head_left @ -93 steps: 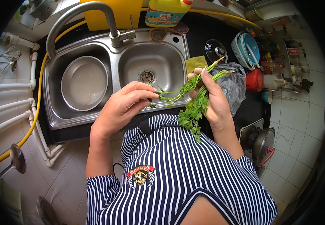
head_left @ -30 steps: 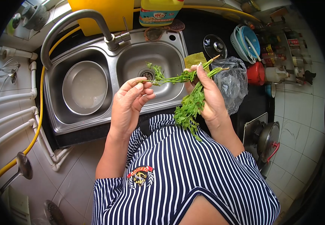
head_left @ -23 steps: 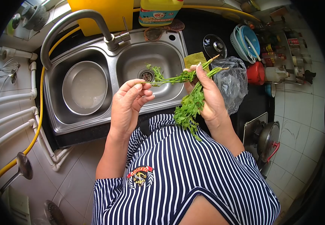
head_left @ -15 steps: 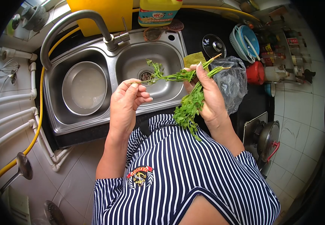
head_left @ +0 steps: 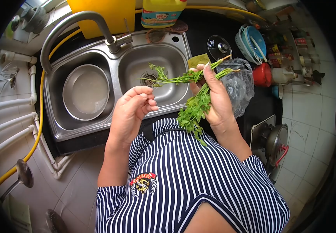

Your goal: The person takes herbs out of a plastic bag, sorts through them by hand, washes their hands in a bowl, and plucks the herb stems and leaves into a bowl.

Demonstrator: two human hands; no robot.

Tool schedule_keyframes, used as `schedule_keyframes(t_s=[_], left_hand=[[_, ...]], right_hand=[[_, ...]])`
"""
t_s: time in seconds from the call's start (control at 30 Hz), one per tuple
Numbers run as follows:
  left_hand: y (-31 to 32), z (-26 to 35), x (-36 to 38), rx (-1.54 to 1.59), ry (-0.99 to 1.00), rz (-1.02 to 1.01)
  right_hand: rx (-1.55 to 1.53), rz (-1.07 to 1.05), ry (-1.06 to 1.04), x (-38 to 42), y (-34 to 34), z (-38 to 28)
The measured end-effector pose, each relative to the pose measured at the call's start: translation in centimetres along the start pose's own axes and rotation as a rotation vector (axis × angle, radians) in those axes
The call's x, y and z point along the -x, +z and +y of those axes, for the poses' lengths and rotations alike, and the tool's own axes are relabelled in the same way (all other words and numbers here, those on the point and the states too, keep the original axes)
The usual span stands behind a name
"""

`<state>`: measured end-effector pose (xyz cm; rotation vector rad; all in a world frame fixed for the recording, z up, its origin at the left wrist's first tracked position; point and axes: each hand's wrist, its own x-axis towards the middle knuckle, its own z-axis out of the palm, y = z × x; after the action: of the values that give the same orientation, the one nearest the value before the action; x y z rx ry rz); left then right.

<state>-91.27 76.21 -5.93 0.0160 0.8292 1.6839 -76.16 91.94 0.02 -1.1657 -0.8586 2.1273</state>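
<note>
My right hand (head_left: pixel 219 97) is closed round a bunch of leafy green herb that looks like coriander (head_left: pixel 195 110). Its pale root ends poke out at the upper right, and leaves hang below the palm. One thin sprig stretches left over the right sink basin (head_left: pixel 137 64), its tip free in the air. Just below that tip is my left hand (head_left: pixel 133 110), fingers curled and thumb close to the index finger. Whether a small piece sits between these fingertips I cannot make out.
A metal bowl (head_left: pixel 85 92) of cloudy water stands in the left basin, under the tap (head_left: pixel 74 17). To the right are a clear plastic bag (head_left: pixel 239 87), a pot lid (head_left: pixel 219 47), blue and white baskets (head_left: pixel 253 44) and a red container (head_left: pixel 262 75). A lidded pan (head_left: pixel 277 145) sits further down.
My left fingers have come off the thin stem they pinched and dropped slightly below it. The right hand still holds the bunch in nearly the same place.
</note>
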Motion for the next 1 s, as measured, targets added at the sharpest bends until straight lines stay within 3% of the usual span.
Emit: schedule_keyframes(t_s=[0.77, 0.93, 1.0], left_hand=[[1.6, -0.3, -0.3, -0.113, -0.046, 0.0], [0.8, 0.2, -0.3, -0.08, -0.042, -0.043], [0.3, 0.6, -0.4, -0.043, -0.041, 0.042]], right_hand=[[0.012, -0.058, 0.042, 0.4, 0.2, 0.3], [0.013, -0.034, -0.051, -0.2, -0.2, 0.0], [0.009, -0.04, -0.053, -0.5, -0.6, -0.5]])
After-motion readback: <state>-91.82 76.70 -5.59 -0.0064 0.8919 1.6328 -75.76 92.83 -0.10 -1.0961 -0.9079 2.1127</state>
